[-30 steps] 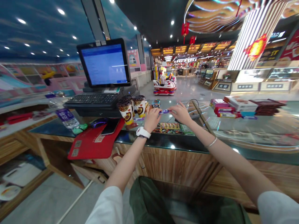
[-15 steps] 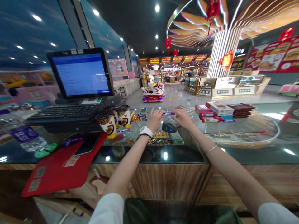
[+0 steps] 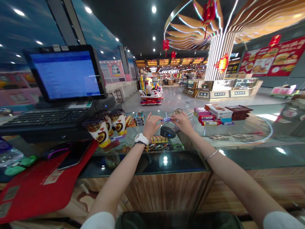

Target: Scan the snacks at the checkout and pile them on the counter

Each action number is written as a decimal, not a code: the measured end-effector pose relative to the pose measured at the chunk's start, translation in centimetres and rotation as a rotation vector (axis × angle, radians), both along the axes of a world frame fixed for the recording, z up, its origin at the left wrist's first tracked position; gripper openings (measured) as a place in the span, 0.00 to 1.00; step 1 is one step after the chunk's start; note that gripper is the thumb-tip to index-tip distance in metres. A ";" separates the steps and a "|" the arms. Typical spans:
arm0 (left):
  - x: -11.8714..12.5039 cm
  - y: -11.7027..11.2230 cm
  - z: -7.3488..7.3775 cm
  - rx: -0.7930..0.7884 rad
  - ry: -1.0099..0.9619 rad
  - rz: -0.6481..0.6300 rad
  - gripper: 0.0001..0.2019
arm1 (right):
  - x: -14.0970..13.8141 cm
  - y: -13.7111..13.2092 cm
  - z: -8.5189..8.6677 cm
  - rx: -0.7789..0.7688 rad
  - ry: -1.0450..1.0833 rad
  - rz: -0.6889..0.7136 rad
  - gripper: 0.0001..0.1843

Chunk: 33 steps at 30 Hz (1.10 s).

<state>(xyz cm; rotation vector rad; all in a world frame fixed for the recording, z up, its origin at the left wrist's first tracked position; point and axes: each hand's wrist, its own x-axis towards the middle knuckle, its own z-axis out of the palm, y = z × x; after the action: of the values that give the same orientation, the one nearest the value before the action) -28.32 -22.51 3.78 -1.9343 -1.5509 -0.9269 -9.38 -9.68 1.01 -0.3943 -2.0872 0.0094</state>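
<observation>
Two bare hands are together above the glass-top counter. The left hand and the right hand pinch one small purple-wrapped bar between them, one hand at each end. The bar is in the air, a little above the glass, and it seems to touch nothing except the fingers. Its printing is too small to read.

Just below the hands lies a black barcode scanner with a small blue light, and it is nearer to the right hand. Left of the hands stand three printed paper cups and a few small snack packets. To the right, well apart from the hands, lies a pile of boxed sweets — red, white and dark brown packs.

At this moment only the one bar is in the hands; the cups, the packets and the pile are not touched. Farther left are a keyboard and a till monitor showing a blue screen, and a phone lying on a red mat.
</observation>
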 end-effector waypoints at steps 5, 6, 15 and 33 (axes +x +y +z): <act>0.0 0.3 -0.3 0.033 -0.001 -0.022 0.02 | 0.6 -0.1 0.6 0.076 -0.048 0.002 0.07; 0.0 0.3 -0.3 0.035 -0.002 -0.021 0.02 | 0.9 -0.1 0.8 0.090 -0.061 0.009 0.07; -1.0 0.8 -0.9 0.043 -0.055 0.060 0.02 | 3.1 1.3 0.4 -0.200 -0.344 0.120 0.32; -2.8 1.2 -2.0 0.054 -0.140 0.081 0.04 | 2.1 0.0 -0.8 -0.204 -0.578 0.245 0.33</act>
<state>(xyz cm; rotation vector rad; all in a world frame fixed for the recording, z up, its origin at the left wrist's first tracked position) -31.12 -21.32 1.80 -1.7888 -1.6515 -1.0776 -7.32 -9.64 0.20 -0.2790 -2.7085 0.2852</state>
